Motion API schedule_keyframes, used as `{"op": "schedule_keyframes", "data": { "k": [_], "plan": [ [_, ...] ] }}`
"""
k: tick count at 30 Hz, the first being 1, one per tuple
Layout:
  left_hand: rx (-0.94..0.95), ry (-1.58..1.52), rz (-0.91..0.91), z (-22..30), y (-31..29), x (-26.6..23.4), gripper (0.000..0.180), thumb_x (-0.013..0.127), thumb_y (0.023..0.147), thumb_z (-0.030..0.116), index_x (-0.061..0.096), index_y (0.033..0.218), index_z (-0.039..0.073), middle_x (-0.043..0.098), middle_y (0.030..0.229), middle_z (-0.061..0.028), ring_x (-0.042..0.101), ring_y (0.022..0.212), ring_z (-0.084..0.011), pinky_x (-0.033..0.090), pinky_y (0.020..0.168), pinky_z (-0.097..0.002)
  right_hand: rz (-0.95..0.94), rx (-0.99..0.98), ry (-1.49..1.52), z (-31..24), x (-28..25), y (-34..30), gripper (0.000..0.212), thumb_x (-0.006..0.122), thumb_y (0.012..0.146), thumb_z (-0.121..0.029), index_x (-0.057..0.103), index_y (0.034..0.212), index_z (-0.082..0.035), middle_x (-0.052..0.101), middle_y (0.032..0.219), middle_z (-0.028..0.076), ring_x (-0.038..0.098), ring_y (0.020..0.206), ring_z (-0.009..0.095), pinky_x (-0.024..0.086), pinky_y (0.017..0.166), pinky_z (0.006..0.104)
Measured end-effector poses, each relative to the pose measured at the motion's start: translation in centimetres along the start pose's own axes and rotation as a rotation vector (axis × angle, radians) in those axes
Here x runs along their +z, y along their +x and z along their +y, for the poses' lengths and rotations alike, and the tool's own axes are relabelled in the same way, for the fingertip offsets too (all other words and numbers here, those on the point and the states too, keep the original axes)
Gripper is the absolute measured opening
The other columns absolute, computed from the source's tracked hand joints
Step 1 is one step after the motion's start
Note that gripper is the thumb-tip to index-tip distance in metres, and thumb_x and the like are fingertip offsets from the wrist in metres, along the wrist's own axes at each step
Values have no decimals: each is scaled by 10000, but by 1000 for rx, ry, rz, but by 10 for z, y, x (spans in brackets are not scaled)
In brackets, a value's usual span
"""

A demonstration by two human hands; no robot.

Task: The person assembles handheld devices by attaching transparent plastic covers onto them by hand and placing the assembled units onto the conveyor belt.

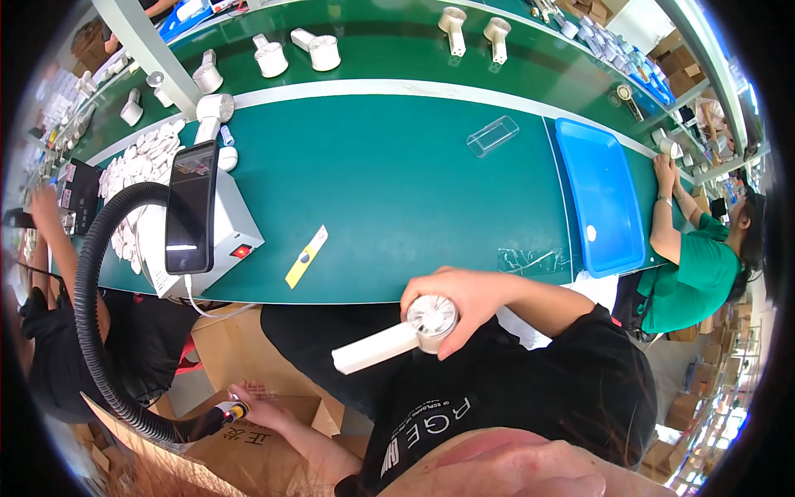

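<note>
My right hand [464, 306] is closed around the round head of a white handheld fan [381, 345], just in front of the table edge. The fan's handle points to the lower left, and its clear, bladed face is turned up. Low on the left, my left hand [263, 407] is beside the nozzle [235, 412] of a black corrugated hose [89, 331]. Those fingers are smeared by motion, so whether they grip anything does not show. A yellow-and-white strip [306, 257] lies on the green table [397, 190] beyond my hands.
A white box with a red switch [241, 251] stands at left, a phone [191, 207] before it and a pile of white parts [141, 166] behind. A blue tray [600, 199] and clear plastic case [493, 136] lie right. Cardboard boxes are below; co-workers sit on both sides.
</note>
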State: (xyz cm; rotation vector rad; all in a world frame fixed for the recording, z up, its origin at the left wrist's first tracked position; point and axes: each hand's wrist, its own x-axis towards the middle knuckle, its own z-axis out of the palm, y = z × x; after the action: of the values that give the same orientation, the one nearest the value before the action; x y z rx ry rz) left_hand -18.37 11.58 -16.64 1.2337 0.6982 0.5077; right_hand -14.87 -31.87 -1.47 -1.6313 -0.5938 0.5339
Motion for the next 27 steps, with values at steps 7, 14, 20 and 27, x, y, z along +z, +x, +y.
{"op": "schedule_keyframes", "data": {
  "k": [7,14,20,27],
  "plan": [
    [471,428,114,-13,-4,1,385,649,935,63,444,1244,-40,563,1048,-113,573,967,-206,502,868,-359,-98,-24,-35,4,25,25,581,884,685,-259,542,1105,-48,680,925,84,669,838,206,525,692,333],
    [-11,-143,-9,-18,0,-28,394,633,921,105,466,1254,-23,565,1059,-111,570,932,-187,500,827,-308,-158,-19,-54,10,50,49,583,876,696,-277,538,1111,-47,675,944,100,666,852,228,524,712,344],
    [-348,-1255,-290,-19,-16,-19,596,586,803,80,451,1384,86,565,1110,-47,572,975,-162,487,901,-292,-186,54,-24,19,62,68,594,884,687,-271,556,1132,-53,675,984,111,673,877,213,537,739,330],
    [-521,-89,-243,-32,-32,3,416,541,919,180,492,1300,22,638,895,-87,638,724,-166,552,654,-315,-21,293,165,55,103,98,531,854,676,-170,579,1111,-37,636,986,54,605,934,129,486,856,294]
  ]
}}
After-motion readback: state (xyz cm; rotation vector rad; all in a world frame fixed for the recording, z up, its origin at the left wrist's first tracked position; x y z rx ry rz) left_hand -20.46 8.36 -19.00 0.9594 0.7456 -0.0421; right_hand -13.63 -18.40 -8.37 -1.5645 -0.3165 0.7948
